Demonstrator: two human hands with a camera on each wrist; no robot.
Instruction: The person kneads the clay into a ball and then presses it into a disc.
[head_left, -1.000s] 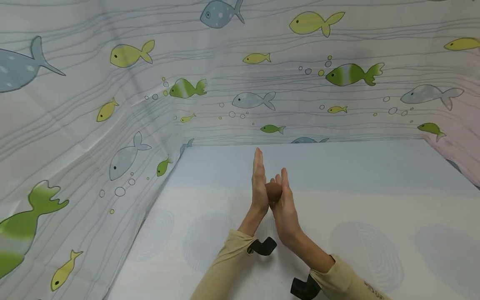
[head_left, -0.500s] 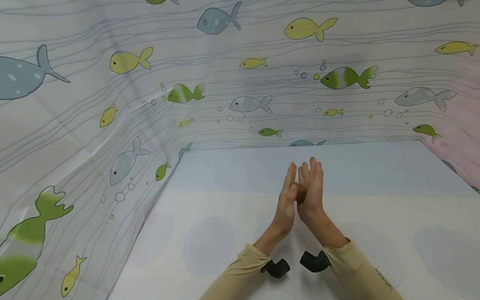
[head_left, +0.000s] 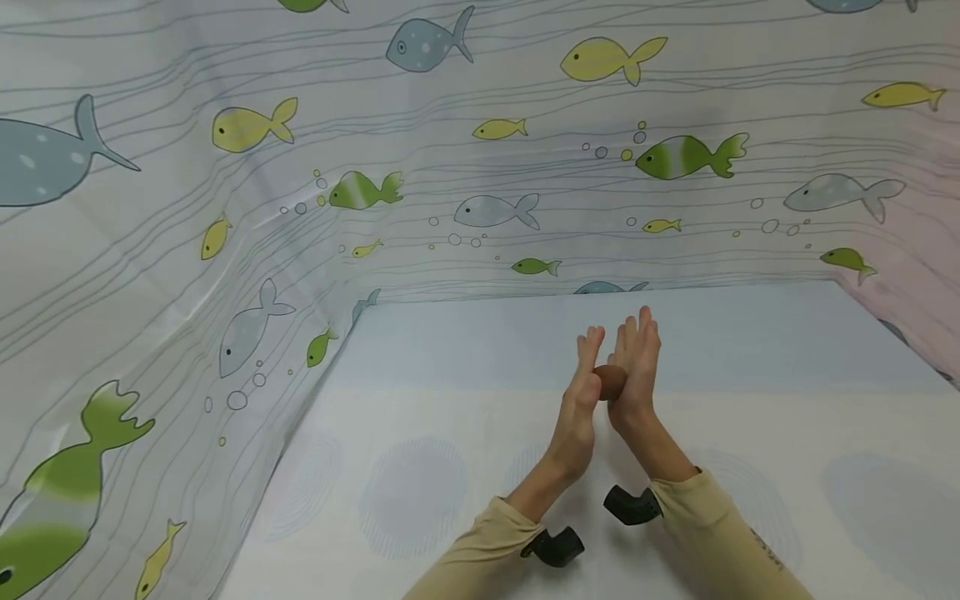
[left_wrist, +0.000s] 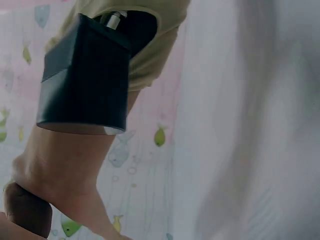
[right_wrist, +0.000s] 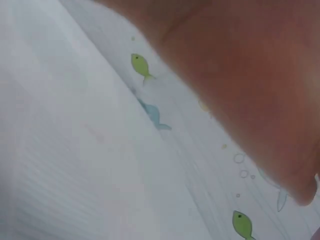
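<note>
In the head view a smooth brown clay-like lump point(head_left: 611, 382), roughly egg-shaped, lies between two facing palms above the table. My left hand point(head_left: 579, 408) presses it from the left with straight fingers pointing up and away. From the other side my right hand point(head_left: 637, 379) touches it with its palm, fingers also straight. The left wrist view catches the dark lump point(left_wrist: 29, 210) at the lower left, against the right hand point(left_wrist: 65, 170). Blurred skin of the right hand point(right_wrist: 240, 90) fills much of the right wrist view, where the lump is out of sight.
A white table surface point(head_left: 450, 492) with pale round patterns lies under the hands. Behind it and to the left hangs a fish-printed curtain point(head_left: 420, 133). Black wrist mounts point(head_left: 632, 505) stick out from both beige sleeves point(head_left: 487, 542).
Both hands have shifted right with the lump since a second ago. The palms have slid against each other, and more of the lump shows than half a second ago.
</note>
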